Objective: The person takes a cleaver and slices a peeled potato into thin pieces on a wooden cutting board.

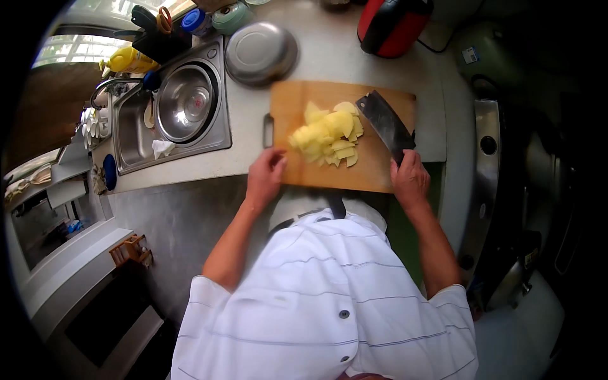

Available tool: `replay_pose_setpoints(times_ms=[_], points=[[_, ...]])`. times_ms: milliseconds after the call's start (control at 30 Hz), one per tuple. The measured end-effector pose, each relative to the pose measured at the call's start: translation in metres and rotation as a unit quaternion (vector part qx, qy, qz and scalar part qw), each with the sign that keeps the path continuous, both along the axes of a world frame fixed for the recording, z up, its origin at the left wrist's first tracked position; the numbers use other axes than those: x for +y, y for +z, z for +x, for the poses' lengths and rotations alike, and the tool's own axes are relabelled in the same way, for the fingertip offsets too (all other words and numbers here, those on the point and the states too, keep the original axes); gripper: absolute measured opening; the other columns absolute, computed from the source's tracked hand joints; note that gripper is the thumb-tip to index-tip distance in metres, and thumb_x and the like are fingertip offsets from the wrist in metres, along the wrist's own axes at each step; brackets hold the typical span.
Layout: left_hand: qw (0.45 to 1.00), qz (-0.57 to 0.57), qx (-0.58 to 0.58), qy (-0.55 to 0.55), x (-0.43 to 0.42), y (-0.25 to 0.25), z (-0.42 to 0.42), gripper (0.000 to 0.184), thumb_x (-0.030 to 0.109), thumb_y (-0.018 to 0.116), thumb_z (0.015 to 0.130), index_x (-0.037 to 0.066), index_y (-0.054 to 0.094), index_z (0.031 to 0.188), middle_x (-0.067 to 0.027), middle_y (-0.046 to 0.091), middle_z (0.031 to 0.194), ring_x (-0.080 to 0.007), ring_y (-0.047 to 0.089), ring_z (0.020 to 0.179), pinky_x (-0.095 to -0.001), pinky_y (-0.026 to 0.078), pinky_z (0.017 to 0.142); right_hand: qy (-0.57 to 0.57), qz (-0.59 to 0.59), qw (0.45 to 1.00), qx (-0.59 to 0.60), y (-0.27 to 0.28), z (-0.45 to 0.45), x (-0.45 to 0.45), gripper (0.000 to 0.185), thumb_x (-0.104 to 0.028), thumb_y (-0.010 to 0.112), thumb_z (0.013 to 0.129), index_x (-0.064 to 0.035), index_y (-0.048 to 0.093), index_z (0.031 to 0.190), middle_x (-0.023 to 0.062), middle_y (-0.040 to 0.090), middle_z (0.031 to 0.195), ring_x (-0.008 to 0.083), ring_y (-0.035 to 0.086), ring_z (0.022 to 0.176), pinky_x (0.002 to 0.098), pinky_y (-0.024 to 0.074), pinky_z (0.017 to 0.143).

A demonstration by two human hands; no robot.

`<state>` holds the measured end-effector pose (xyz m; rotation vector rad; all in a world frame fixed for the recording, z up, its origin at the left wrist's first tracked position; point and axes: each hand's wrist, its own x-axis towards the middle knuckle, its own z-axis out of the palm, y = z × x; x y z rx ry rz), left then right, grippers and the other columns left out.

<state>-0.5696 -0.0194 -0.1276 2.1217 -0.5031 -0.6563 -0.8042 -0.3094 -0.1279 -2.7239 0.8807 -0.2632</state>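
My right hand (410, 176) is closed around the handle of a dark-bladed cleaver (384, 120), at the right side of a wooden cutting board (380, 174). The blade points up and to the left over the board. A heap of sliced, pale yellow potato (329, 134) covers the middle of the board, its left part blurred. My left hand (266, 174) is at the board's lower left corner, thumb and fingers slightly apart and bent, with nothing seen between them. It is near the potato but apart from it.
Left of the board is a sink (136, 149) with a metal basin (185, 104) in it. An upturned metal bowl (261, 52) lies behind. A red and black appliance (396, 25), a knife block (161, 41) and a yellow bottle (131, 60) stand farther back.
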Motion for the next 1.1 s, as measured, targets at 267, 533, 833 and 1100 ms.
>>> replay_pose_setpoints(times_ms=[267,533,833,1100], points=[[1.000,0.002,0.026,-0.012,-0.006,0.029,-0.011,0.021,0.010,0.068,0.103,0.002,0.067,0.122,0.0001,0.067,0.092,-0.0065,0.057,0.079,-0.0240,0.050,0.072,-0.046,0.002,0.999,-0.024,-0.048,0.012,0.001,0.039,-0.019,0.079,0.088,-0.0047,0.053,0.113,0.0176,0.064,0.102,0.0391,0.066,0.096,0.0481,0.0551,0.082],[0.991,-0.022,0.036,-0.123,-0.017,0.035,0.006,0.021,0.009,0.068,0.103,0.001,0.067,0.122,-0.0020,0.069,0.094,-0.0081,0.058,0.081,-0.0254,0.051,0.074,-0.029,-0.045,0.998,-0.029,-0.025,0.006,0.021,0.029,-0.022,0.075,0.088,-0.0062,0.055,0.102,0.0147,0.063,0.097,0.0349,0.063,0.096,0.0468,0.0510,0.083],[0.925,-0.061,0.119,-0.354,-0.040,0.017,0.007,0.024,0.010,0.067,0.102,0.001,0.067,0.125,-0.0034,0.070,0.102,-0.0109,0.062,0.089,-0.0277,0.051,0.083,-0.345,0.069,0.925,-0.146,-0.003,-0.105,0.218,0.005,-0.014,0.066,0.094,-0.0092,0.069,0.094,0.0120,0.066,0.095,0.0367,0.066,0.091,0.0492,0.0547,0.079],[0.854,-0.090,0.137,-0.494,-0.046,-0.002,-0.057,0.033,0.019,0.069,0.102,0.003,0.064,0.130,-0.0072,0.071,0.108,-0.0137,0.065,0.097,-0.0294,0.052,0.092,-0.606,0.100,0.787,-0.057,-0.002,-0.227,0.400,0.010,-0.018,0.067,0.096,-0.0088,0.070,0.098,0.0135,0.069,0.097,0.0385,0.068,0.092,0.0491,0.0562,0.079]])
